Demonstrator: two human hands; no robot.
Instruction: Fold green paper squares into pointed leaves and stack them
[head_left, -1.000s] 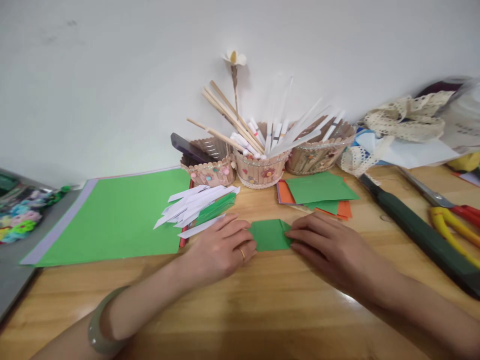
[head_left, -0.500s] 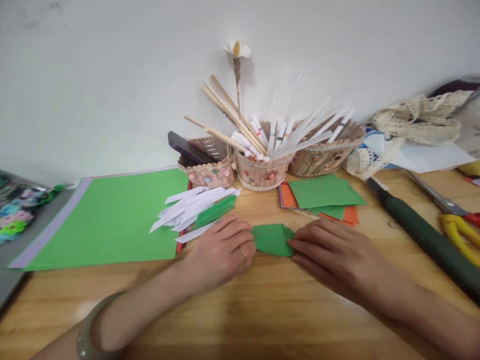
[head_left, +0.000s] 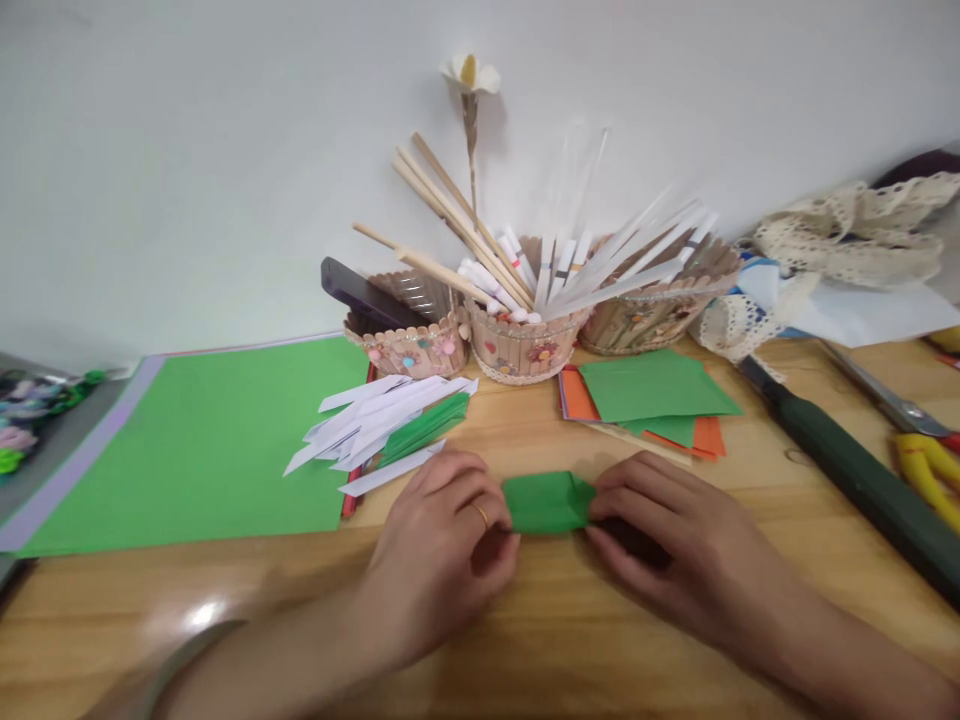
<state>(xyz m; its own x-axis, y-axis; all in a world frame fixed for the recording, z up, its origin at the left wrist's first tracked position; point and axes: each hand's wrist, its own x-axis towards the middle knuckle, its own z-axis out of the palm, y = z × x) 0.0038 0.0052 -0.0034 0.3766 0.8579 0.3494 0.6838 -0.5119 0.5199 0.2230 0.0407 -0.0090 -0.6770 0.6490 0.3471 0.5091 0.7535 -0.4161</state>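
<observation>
A small folded piece of green paper (head_left: 544, 502) lies on the wooden table (head_left: 525, 640) between my two hands. My left hand (head_left: 442, 550), with a ring on one finger, curls its fingers round the paper's left end. My right hand (head_left: 675, 550) pinches the right end with bent fingers. Both hands rest low on the table and grip the paper from opposite sides.
A large green sheet (head_left: 202, 450) lies at the left, with cut white and green strips (head_left: 382, 425) beside it. Three stick-built baskets (head_left: 525, 345) holding sticks and a phone (head_left: 360, 295) stand at the wall. Green and orange squares (head_left: 652, 395), a dark long tool (head_left: 847, 470), lace and scissors lie right.
Both hands have drawn a little nearer to me with the green paper and now curl onto its ends, where before they lay flatter on it. The view has tilted down.
</observation>
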